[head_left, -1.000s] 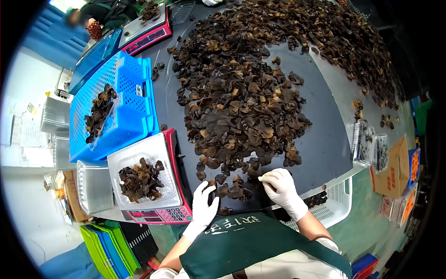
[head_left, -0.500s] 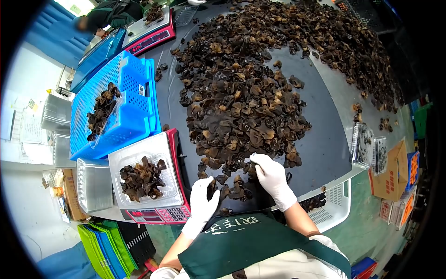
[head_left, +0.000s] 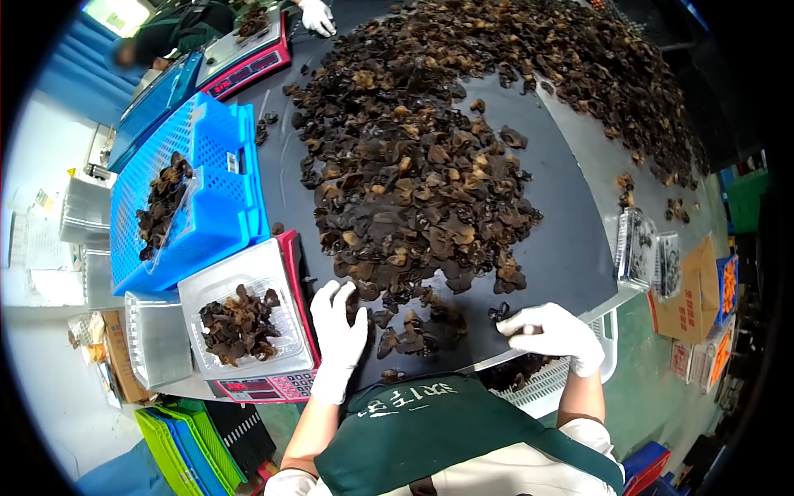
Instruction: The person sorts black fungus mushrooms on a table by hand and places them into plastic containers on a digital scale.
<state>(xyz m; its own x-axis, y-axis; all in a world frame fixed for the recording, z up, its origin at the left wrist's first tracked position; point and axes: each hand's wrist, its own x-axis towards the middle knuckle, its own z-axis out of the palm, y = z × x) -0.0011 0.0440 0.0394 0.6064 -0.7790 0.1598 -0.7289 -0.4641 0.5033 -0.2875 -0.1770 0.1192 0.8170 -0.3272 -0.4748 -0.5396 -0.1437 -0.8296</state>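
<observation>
Brown-black wood ear mushrooms (head_left: pixel 422 198) lie heaped on the dark table, with a few loose pieces (head_left: pixel 409 335) at its near edge. My left hand (head_left: pixel 337 326), in a white glove, is beside the scale with a wood ear piece (head_left: pixel 353 307) between thumb and fingers. My gloved right hand (head_left: pixel 554 335) is at the right, its thumb and forefinger apart next to a small dark piece (head_left: pixel 499 312) on the table. Left of my left hand, a clear plastic tray (head_left: pixel 285 331) of wood ears sits on a red-framed scale (head_left: pixel 308 310).
A blue crate (head_left: pixel 240 198) behind the scale bears another filled tray. Stacked clear trays (head_left: pixel 161 339) stand at the left. A white basket (head_left: pixel 608 351) is below the table edge; clear boxes (head_left: pixel 637 248) lie at the right. A co-worker's gloved hand (head_left: pixel 317 16) is at the far side.
My right hand has moved right, from the heap's near edge to the small dark piece. My left hand has shifted left and up towards the scale. The co-worker's hand has come further into view.
</observation>
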